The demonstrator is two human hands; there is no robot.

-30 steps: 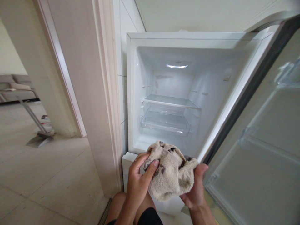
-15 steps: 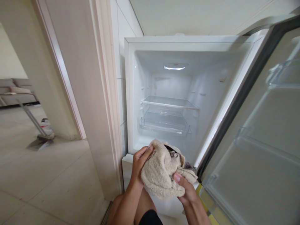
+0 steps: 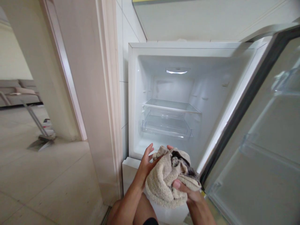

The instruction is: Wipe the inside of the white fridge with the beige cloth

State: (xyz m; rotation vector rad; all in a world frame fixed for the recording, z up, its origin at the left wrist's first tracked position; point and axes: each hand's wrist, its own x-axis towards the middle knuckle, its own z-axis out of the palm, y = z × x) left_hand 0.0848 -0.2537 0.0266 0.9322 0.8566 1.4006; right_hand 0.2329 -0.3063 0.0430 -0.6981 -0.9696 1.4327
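A bunched beige cloth (image 3: 161, 181) with dark stains and folds is held up in front of the open fridge (image 3: 131, 100). My right hand (image 3: 187, 190) grips it from the lower right, thumb pressed on top. At its left side is my left hand (image 3: 146, 164), fingers loosened and stretched apart, resting against the cloth. A fingertip shows behind the cloth's upper edge; whose hand it belongs to I cannot tell. Inside the lit fridge are a glass shelf (image 3: 172, 105) and a clear drawer (image 3: 166, 128) below it.
The fridge door (image 3: 264, 131) with clear door racks stands swung open on the right. A door frame (image 3: 103, 93) and tiled wall border the left. Beyond the doorway lie a dustpan (image 3: 41, 142) on the tiled floor and a sofa (image 3: 21, 92).
My left fingers have loosened from the cloth's top and spread apart. The cloth is bunched more, its stained folds showing more. The view has shifted slightly.
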